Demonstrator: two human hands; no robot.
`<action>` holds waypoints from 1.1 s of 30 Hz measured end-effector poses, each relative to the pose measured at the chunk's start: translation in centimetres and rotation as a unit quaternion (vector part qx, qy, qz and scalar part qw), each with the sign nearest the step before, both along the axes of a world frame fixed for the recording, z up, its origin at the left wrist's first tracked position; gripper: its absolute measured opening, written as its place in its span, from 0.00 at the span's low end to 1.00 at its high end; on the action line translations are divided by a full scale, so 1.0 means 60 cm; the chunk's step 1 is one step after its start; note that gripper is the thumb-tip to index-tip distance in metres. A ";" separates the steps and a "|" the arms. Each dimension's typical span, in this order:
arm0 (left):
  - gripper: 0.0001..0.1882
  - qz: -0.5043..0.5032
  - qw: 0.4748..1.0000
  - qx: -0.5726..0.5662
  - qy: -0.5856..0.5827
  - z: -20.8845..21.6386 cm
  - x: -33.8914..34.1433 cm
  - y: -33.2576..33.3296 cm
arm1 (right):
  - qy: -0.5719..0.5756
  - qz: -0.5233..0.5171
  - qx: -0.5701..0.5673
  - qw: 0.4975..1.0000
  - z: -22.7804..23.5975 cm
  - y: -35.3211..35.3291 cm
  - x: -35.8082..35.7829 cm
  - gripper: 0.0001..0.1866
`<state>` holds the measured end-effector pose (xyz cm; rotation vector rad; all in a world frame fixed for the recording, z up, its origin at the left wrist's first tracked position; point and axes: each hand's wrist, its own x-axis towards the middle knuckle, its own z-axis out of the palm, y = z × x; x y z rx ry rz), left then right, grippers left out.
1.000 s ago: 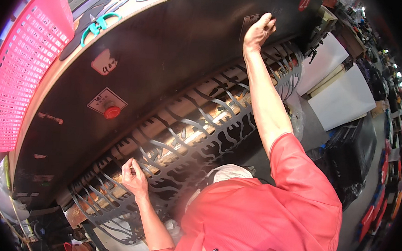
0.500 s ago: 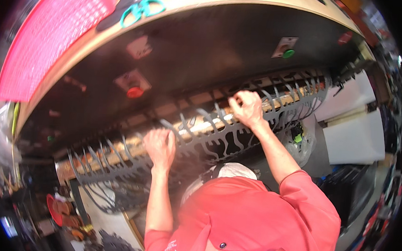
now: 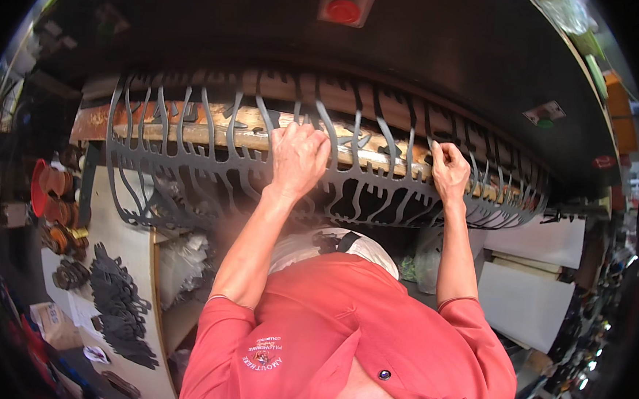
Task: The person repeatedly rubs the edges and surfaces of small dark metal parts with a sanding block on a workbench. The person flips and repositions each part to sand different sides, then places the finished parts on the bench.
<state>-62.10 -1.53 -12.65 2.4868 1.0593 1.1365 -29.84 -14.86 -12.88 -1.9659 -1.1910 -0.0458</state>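
Note:
A long dark grey sheet [image 3: 212,165], cut through into a lattice of thin curved strips, hangs over the front of a worn wooden beam [image 3: 246,138]. Its lower part sags toward my body. My left hand [image 3: 298,158] is closed at the sheet's upper part, left of the middle, knuckles up; its curled fingers hide what they grip. Farther right, my right hand [image 3: 450,169] pinches one of the strips between thumb and fingers. Small dark cut pieces [image 3: 356,139] lie on the beam behind the strips.
Above the beam stands a dark machine panel with a red button [image 3: 343,11] and a green button [image 3: 545,122]. At left, dark cut pieces [image 3: 119,301] are heaped on a pale board [image 3: 157,336] near brown spools [image 3: 58,183]. White sheets [image 3: 525,303] lie at right.
The view has swung, so the beam and sheet now look nearly level, and the pink basket is out of sight. Both hands remain at the sheet; my right hand now pinches a strip.

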 end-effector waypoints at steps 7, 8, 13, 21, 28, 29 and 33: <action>0.04 -0.038 0.999 -0.030 0.001 0.023 -0.005 0.003 | 0.072 -0.025 0.049 0.996 0.090 0.082 -0.012 0.09; 0.03 -0.048 0.998 -0.030 -0.007 0.029 -0.005 0.007 | 0.108 -0.012 0.043 0.993 0.106 0.113 -0.018 0.09; 0.03 -0.179 0.964 -0.158 0.114 0.080 -0.027 0.055 | 0.052 0.168 -0.034 0.984 0.153 0.335 -0.100 0.14; 0.17 -0.027 0.973 -0.174 -0.146 0.114 -0.019 0.362 | -0.140 0.267 -0.354 0.885 0.184 0.631 -0.213 0.54; 0.21 -0.004 0.999 -0.033 -0.022 0.025 0.033 0.443 | -0.013 0.226 -0.280 0.933 0.179 0.611 -0.205 0.51; 0.21 -0.005 0.999 -0.035 -0.020 0.020 0.034 0.444 | 0.004 0.215 -0.229 0.949 0.183 0.594 -0.201 0.49; 0.19 -0.001 0.999 -0.027 -0.036 0.023 0.033 0.448 | 0.124 0.204 -0.059 0.969 0.194 0.503 -0.182 0.44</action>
